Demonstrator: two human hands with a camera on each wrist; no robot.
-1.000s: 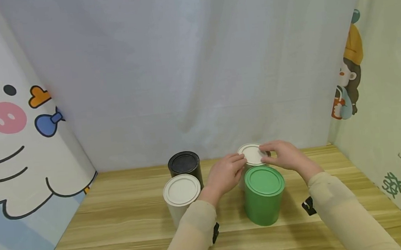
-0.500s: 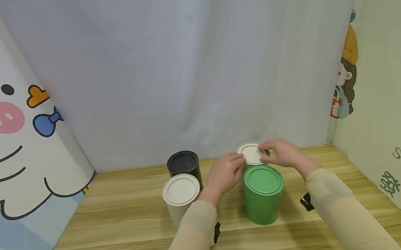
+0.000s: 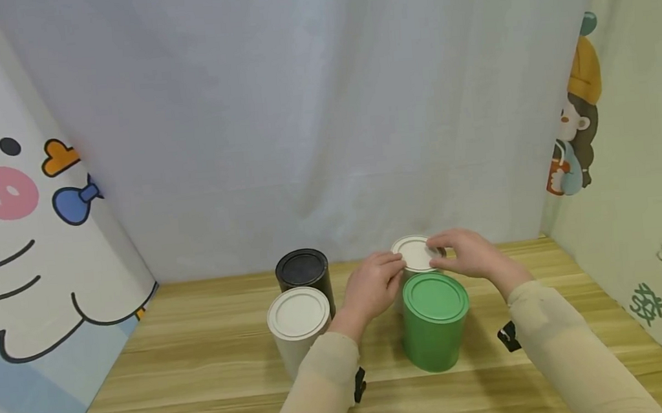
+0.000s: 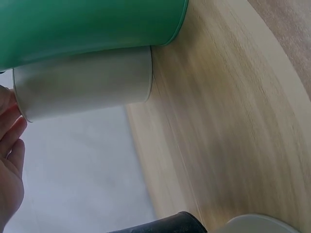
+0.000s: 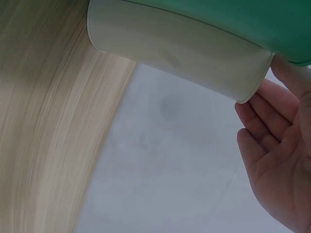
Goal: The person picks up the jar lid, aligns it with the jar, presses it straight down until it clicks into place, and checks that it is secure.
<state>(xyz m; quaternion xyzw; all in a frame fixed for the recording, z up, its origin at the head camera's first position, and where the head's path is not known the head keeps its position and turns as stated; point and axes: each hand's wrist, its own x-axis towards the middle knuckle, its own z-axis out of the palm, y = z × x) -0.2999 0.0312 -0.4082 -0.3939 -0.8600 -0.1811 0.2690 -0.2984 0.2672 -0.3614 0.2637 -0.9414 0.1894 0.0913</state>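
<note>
A white can (image 3: 416, 253) stands upright behind a green can (image 3: 436, 318), its lid facing up. At the left of its lid, my left hand (image 3: 372, 284) touches the rim with its fingertips. My right hand (image 3: 466, 254) rests its thumb and fingers on the opposite edge of that lid. In the left wrist view, fairly straight fingers (image 4: 14, 131) meet the rim of the white can (image 4: 87, 82). The right wrist view has the thumb and relaxed fingers (image 5: 269, 116) against the rim of the white can (image 5: 184, 53). The green can hides part of the white can.
Left of my left hand, a second white can (image 3: 299, 316) stands in front of a black can (image 3: 303, 270). All the cans are on a wooden table (image 3: 203, 365). A pale curtain (image 3: 244, 142) hangs behind it, with printed cloths at both sides.
</note>
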